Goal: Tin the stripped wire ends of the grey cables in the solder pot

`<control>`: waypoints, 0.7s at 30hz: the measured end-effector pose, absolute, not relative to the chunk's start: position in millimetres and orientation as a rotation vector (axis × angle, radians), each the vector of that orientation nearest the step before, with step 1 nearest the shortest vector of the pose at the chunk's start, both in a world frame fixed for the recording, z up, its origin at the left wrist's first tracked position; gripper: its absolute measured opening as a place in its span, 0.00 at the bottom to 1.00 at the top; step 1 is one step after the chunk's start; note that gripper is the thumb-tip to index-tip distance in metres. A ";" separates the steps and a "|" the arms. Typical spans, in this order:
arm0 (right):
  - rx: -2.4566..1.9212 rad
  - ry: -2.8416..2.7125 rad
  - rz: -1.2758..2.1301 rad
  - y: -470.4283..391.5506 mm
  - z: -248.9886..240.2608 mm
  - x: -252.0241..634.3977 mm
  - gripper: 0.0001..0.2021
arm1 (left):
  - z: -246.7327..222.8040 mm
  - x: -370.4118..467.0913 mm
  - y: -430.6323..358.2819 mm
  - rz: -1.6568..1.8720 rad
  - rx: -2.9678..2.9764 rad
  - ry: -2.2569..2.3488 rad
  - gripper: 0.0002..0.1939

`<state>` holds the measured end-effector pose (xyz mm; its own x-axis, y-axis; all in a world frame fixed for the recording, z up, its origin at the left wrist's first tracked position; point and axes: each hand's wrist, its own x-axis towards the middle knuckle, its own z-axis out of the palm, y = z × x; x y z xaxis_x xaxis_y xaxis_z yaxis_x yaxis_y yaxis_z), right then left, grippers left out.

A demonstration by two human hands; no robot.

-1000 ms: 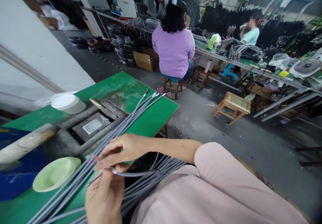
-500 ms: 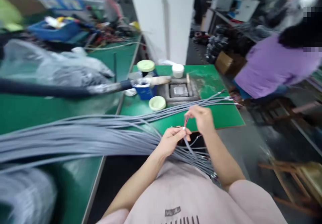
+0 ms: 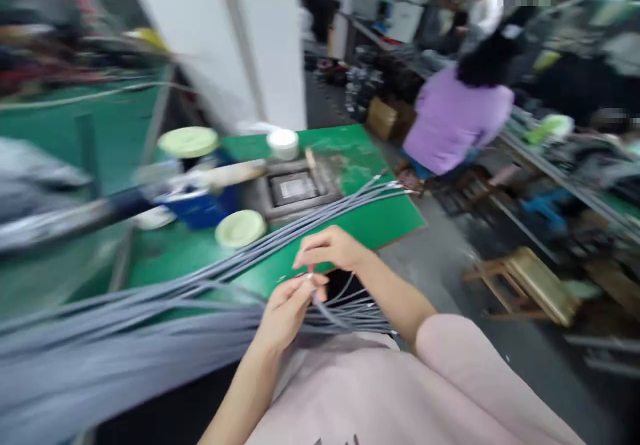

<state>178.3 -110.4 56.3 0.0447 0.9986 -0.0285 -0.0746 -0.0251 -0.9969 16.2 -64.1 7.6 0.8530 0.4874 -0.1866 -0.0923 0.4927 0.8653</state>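
The left hand (image 3: 286, 306) pinches a grey cable (image 3: 329, 314) near its end, and the right hand (image 3: 333, 248) closes its fingertips on the short reddish wires (image 3: 311, 269) there. From the hands, more grey cables (image 3: 305, 219) cross the green table (image 3: 383, 221), running from eight o'clock to about one. A pale green bowl (image 3: 241, 229) sits at ten o'clock, near a blue container (image 3: 200, 209). Towards twelve lie a dark recessed frame (image 3: 295, 188) and, beyond it, a white tub (image 3: 283, 145). A person in purple (image 3: 457, 121) sits between one and two o'clock; a wooden stool (image 3: 530, 288) stands at three.
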 end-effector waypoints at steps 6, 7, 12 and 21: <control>-1.085 -0.902 1.203 -112.5 45.7 169.7 0.13 | -10.6 25.5 -56.2 0.391 0.969 0.488 0.17; -1.085 -0.888 1.169 -114.5 45.5 166.9 0.13 | -9.9 25.0 -57.1 0.395 0.982 0.497 0.17; -1.077 -0.774 1.037 -118.5 44.9 166.5 0.12 | -5.3 18.3 -57.6 0.371 1.039 0.493 0.16; -0.932 -0.883 1.299 -123.3 45.7 179.2 0.15 | -13.3 8.0 -58.7 0.335 1.013 0.494 0.17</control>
